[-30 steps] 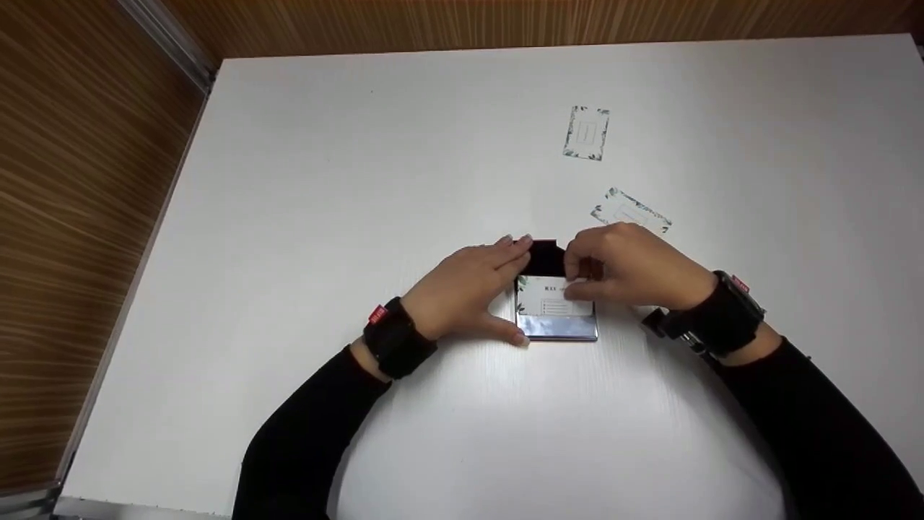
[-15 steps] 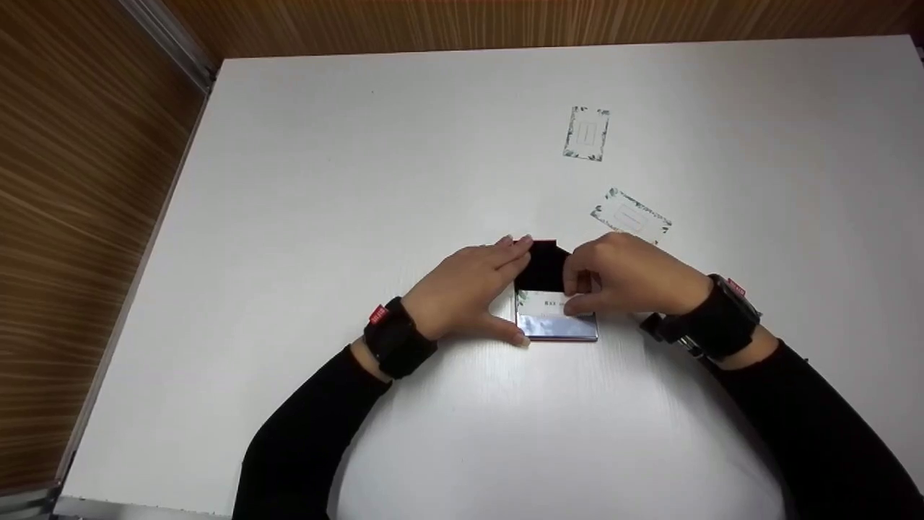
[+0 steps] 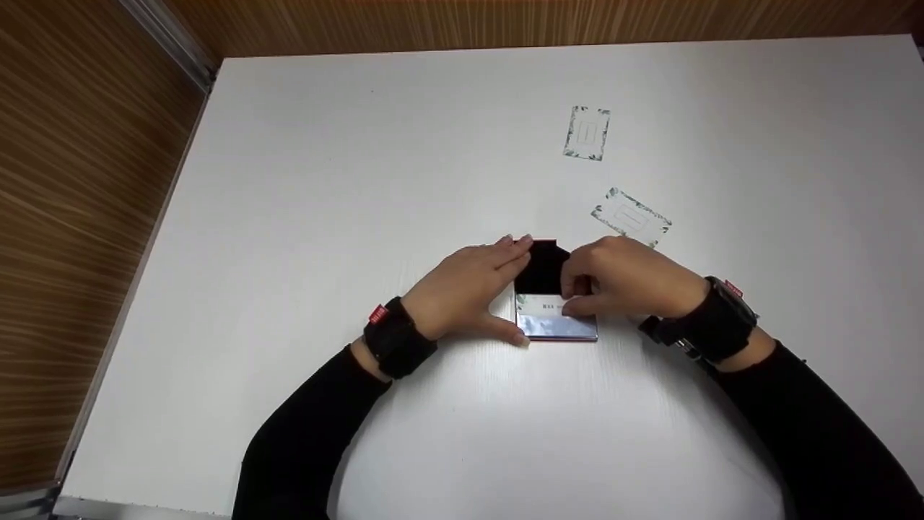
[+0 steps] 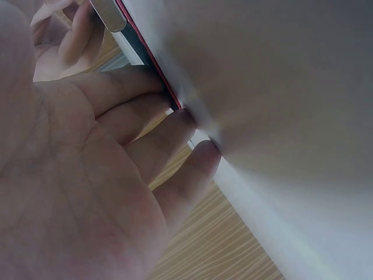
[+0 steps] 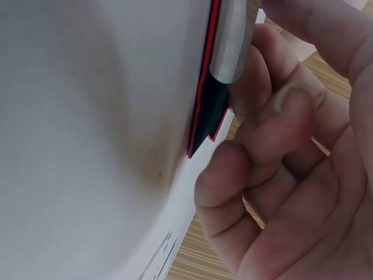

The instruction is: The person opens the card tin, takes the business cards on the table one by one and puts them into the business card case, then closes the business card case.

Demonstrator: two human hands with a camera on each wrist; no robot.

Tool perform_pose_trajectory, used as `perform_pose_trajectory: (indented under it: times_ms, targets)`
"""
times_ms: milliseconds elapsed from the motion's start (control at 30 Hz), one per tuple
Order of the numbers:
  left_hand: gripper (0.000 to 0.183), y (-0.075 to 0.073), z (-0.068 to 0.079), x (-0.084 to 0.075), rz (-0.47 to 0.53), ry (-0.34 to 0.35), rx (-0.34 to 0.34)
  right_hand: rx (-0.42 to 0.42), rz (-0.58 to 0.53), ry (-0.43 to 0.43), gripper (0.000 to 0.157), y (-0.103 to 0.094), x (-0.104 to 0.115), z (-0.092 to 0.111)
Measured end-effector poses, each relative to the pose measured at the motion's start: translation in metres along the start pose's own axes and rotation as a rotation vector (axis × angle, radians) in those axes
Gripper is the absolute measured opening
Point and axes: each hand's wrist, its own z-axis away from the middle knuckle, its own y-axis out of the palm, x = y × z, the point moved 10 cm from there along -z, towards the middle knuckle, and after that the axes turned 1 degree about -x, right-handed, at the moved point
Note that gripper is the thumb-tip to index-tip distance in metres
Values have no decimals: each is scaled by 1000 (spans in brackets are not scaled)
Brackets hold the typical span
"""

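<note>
A flat card case [image 3: 557, 328] with a shiny silver front strip, black inside and red edge lies on the white table. A white business card [image 3: 535, 304] with green leaf print sits partly behind the silver strip, its upper part showing. My left hand [image 3: 465, 292] rests along the case's left side, fingers straight near the far corner and thumb at the near corner. My right hand [image 3: 628, 278] has curled fingers and thumb at the card's right side and pinches it; the fingertips partly hide the card. The right wrist view shows the case's silver end [image 5: 230, 44] beside the curled fingers.
Two more leaf-bordered cards lie on the table: one [image 3: 586, 133] farther back, another [image 3: 632, 215] just beyond my right hand. Wood-grain panels [image 3: 505, 25] stand along the table's back and left sides.
My right hand has moved toward me, and the card has slid down deeper behind the silver strip, baring more black. My left hand and the case have stayed put.
</note>
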Motion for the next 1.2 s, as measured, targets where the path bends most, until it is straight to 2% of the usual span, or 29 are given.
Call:
perform_pose_trajectory:
  times_ms: [433, 567, 667, 800, 933, 1067, 1200]
  targets:
    - [112, 0, 1, 0, 18, -4, 6, -12, 18, -11, 18, -1, 1, 0]
    - [112, 0, 1, 0, 13, -3, 8, -58, 38, -18, 15, -10, -2, 2]
    - [113, 1, 0, 0, 9, 0, 11, -117, 92, -4, 10, -22, -7, 6]
    - [113, 1, 0, 0, 15, 1, 13, -213, 196, 66, 5, -41, -21, 12]
    - [113, 2, 0, 0, 17, 1, 17, -268, 265, 188, 20, -60, -42, 22]
    - [114, 3, 0, 0, 25, 0, 21, -231, 263, 336, 43, -70, -67, 33]
    - [113, 3, 0, 0, 28, -3, 19, -171, 229, 458, 62, -72, -89, 44]
